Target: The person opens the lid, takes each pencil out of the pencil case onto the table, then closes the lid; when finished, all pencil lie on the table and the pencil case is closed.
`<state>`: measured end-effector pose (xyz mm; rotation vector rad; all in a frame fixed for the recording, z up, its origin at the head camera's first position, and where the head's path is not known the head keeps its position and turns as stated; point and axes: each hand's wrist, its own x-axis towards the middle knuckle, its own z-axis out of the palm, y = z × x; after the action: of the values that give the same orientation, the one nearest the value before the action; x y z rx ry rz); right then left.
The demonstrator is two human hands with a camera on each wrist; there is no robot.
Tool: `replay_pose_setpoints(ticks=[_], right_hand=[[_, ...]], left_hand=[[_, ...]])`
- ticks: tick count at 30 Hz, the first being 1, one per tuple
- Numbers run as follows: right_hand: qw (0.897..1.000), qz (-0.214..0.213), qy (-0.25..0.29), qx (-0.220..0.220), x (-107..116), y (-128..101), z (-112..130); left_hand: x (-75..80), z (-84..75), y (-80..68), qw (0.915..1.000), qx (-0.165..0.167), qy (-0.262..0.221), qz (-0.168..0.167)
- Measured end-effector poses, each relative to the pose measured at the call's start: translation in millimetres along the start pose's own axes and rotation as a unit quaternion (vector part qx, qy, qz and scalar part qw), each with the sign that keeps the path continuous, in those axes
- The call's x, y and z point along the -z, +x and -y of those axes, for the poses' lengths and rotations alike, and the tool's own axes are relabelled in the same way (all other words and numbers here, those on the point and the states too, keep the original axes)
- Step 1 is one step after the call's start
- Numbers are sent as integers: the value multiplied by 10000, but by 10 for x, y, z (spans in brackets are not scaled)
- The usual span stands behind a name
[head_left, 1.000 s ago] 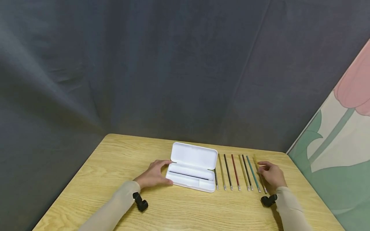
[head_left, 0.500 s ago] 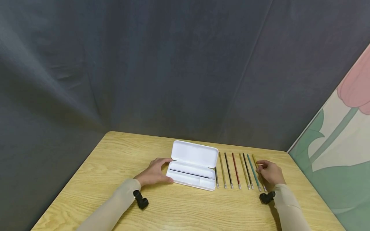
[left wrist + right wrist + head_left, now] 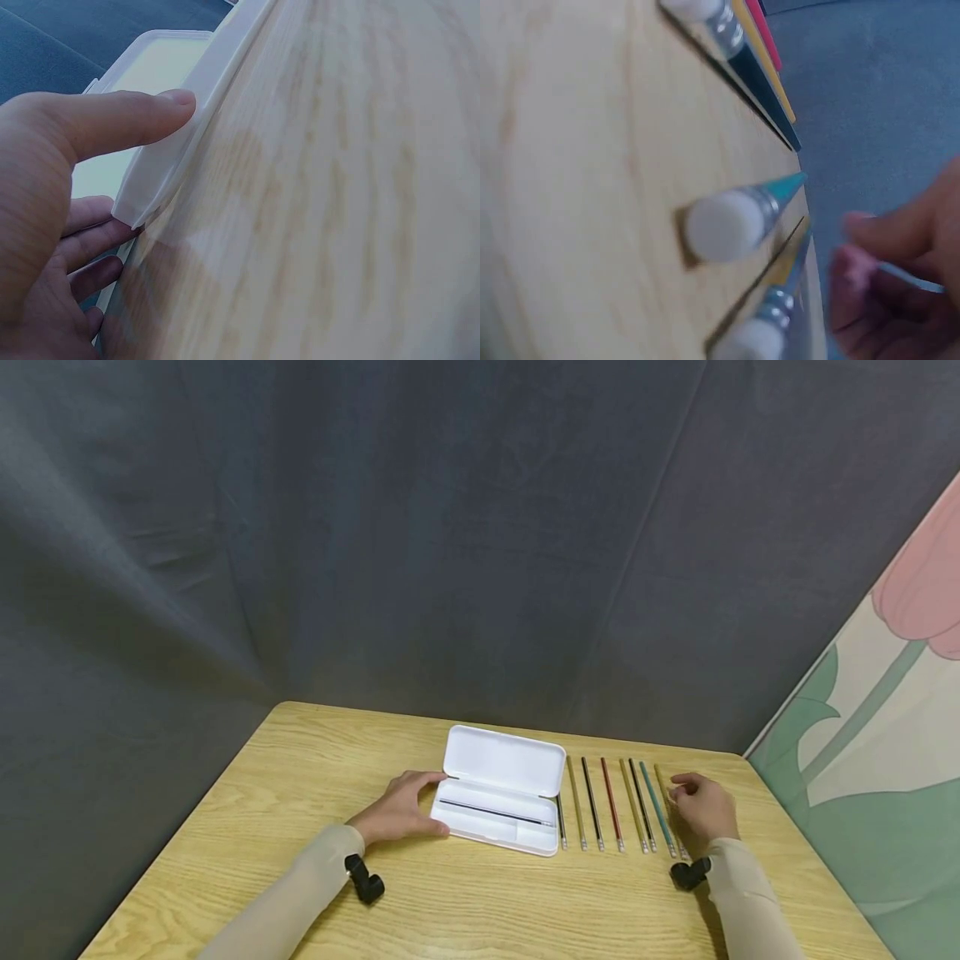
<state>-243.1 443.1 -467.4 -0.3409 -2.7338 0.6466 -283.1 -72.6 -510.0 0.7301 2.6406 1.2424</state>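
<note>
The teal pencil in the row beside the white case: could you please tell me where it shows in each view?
Head: the teal pencil lies low and right of centre, just left of the right hand.
Left wrist: not in view; only the white case and the left hand show.
Right wrist: centre, its white eraser end nearest the camera.
Shared landmark: the wooden table.

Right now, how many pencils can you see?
9. One black pencil lies in the white case; a row of eight lies on the table right of it, the rightmost pencil partly under the right hand. Others could hide there.
</note>
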Motion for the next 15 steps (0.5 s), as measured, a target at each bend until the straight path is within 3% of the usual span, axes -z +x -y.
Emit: replay_pose_setpoints(ticks=[3, 6, 11, 14, 15], right_hand=[[9962, -487, 678, -256, 62, 3, 74], [9807, -460, 1875, -312, 140, 15, 205], [9194, -146, 3926, 198, 236, -2, 571], [8883, -34, 4561, 531, 262, -33, 828], [8851, 3, 4612, 622, 263, -43, 912]], left_hand=[[-1, 4, -5, 10000, 21, 30, -6], [8, -1, -3, 10000, 51, 40, -17], [22, -19, 0, 10000, -20, 29, -48], [19, -29, -8, 10000, -59, 4, -29], [18, -31, -11, 10000, -52, -15, -13]])
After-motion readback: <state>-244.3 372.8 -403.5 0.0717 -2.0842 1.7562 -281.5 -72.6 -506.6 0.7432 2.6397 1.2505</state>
